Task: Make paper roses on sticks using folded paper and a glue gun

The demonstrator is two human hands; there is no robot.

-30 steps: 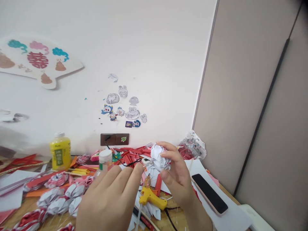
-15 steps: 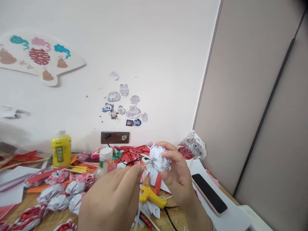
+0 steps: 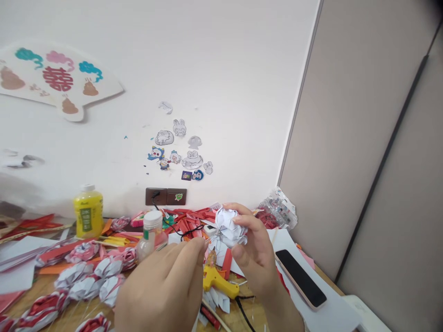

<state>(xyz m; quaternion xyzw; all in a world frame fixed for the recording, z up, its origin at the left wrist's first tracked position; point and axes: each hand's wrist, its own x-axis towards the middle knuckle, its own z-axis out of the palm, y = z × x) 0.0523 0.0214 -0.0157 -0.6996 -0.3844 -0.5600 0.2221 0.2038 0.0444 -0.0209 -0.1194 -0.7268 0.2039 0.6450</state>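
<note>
A white folded-paper flower is held up in front of the camera by my right hand, its fingers curled round the flower's right side and the thumb below. My left hand has thumb and forefinger pinched together just left of the flower's base, where a thin stem or wire shows. Whatever lies inside the rest of the left fist is hidden. Below the flower, a yellow glue gun rests on the wooden table with its nozzle upward.
Several red and white paper flowers lie at the left. A yellow bottle and a clear white-capped bottle stand behind them. On white paper at the right rests a phone. Red paper strips line the wall.
The left hand has shifted very slightly and turned a little at the flower's base. My right hand keeps its hold on the flower, and the view has moved a touch.
</note>
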